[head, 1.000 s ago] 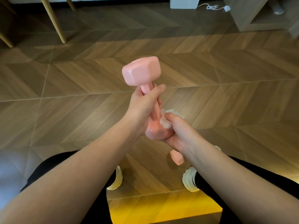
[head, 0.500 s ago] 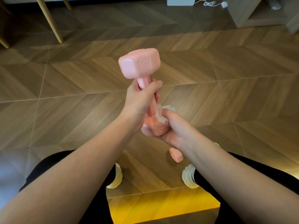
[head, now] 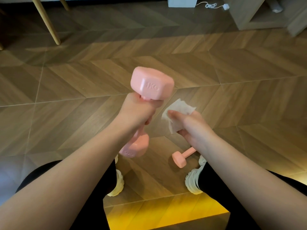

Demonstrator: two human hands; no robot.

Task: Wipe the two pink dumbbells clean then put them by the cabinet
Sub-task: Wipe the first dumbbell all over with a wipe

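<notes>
My left hand [head: 137, 112] grips the handle of a pink dumbbell [head: 152, 85], held nearly upright above the floor; its lower head [head: 135, 146] shows below my wrist. My right hand [head: 187, 123] holds a crumpled white wipe [head: 177, 112] just right of the dumbbell, not touching it. The second pink dumbbell [head: 180, 157] lies on the wooden floor between my feet, its far end hidden behind my right forearm.
A light wooden cabinet [head: 249, 15] stands at the far right. A white box [head: 181, 1] and a white cable [head: 212, 5] lie at the back. Wooden chair legs [head: 48, 24] stand at the far left. My white shoes [head: 193, 180] flank the floor dumbbell.
My right hand with the wipe has come off the dumbbell's lower head and moved right. My left hand has tilted the dumbbell, its top head turning toward me.
</notes>
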